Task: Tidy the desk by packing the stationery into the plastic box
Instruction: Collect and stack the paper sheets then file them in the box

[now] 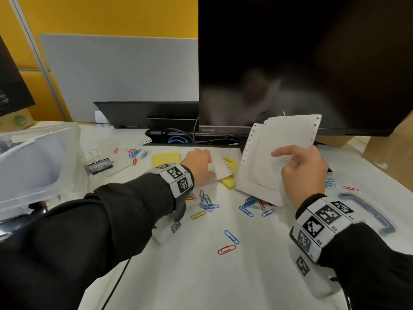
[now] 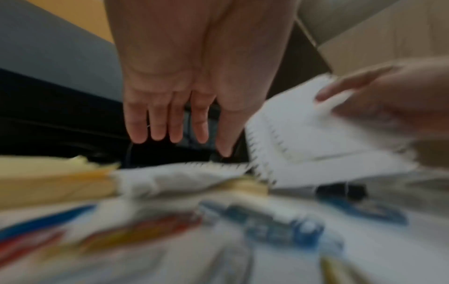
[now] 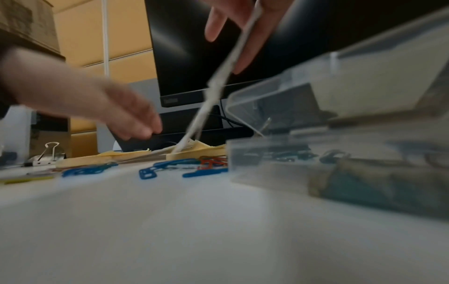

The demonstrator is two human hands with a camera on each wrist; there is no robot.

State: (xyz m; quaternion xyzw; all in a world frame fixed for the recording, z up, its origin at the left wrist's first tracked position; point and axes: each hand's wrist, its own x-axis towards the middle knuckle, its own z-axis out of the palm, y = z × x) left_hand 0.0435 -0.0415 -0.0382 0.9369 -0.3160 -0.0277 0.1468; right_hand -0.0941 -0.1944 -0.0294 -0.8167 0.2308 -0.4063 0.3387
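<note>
Right hand [image 1: 301,173]: thumb and fingers [image 1: 283,152] pinching a thin stack of white sheets [image 1: 274,157]. Stack tilted up, lower edge down on the surface [image 1: 201,276] just in front of the wrist. Punched holes along both side edges, top corner torn and uneven. Edge-on and smeared in the right wrist view, gripped between thumb and fingers near the top.

Left hand [image 1: 199,164]: fingers [image 2: 157,123] straight and slightly apart, grasping nothing, held over a small white slip [image 1: 221,167] with the same punched edge. Contact with the slip not clear. Slip lying across a yellow pad [image 1: 229,175], close beside the tilted stack. Second yellow pad [image 1: 166,158] just left of the left hand.

Below and between both wrists: paper clips [image 1: 207,203] scattered loose, blue, red, yellow and green, none gathered. More of them right of the right hand and beyond the left hand. Binder clip [image 1: 99,163] further left of the left hand, handles raised.

Box [image 1: 33,164] well to the left of the left hand, clear plastic, open. Inside pale and blurred, contents unreadable, near side cut off by the frame and the left sleeve. Clear lid [image 1: 368,211] with a blue handle flat on the surface just right of the right wrist. Seen blurred in the right wrist view, with dark shapes showing through it that cannot be made out.

Beyond the fingers: dark monitor [image 1: 301,63]. Left wrist view heavily blurred near the surface.
</note>
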